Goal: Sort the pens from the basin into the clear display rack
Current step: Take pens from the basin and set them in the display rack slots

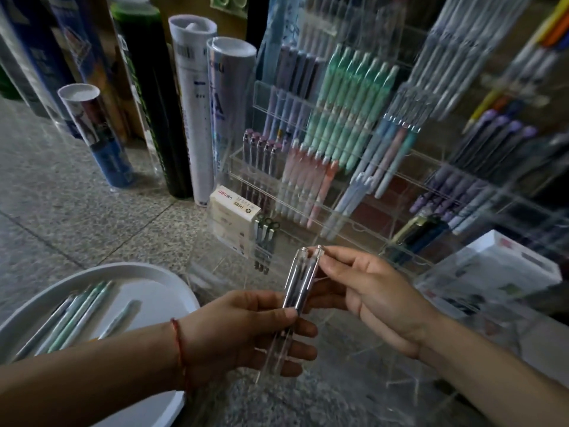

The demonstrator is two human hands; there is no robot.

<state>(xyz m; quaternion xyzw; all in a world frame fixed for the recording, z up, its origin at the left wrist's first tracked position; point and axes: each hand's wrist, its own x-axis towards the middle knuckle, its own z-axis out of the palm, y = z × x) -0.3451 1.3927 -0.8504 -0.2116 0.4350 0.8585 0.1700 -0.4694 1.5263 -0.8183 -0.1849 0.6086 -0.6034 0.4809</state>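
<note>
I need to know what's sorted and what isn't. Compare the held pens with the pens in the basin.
The held pens are a pair, gripped upright by the left hand, with the right hand pinching one top; the basin pens lie flat and untouched in the white basin.
The held pens have clear, dark-cored barrels with silver tops; the basin pens look pale green and blue-grey.
Neither group is in the rack yet.

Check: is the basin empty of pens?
No, several pens lie in the white basin beside the left hand.
</note>
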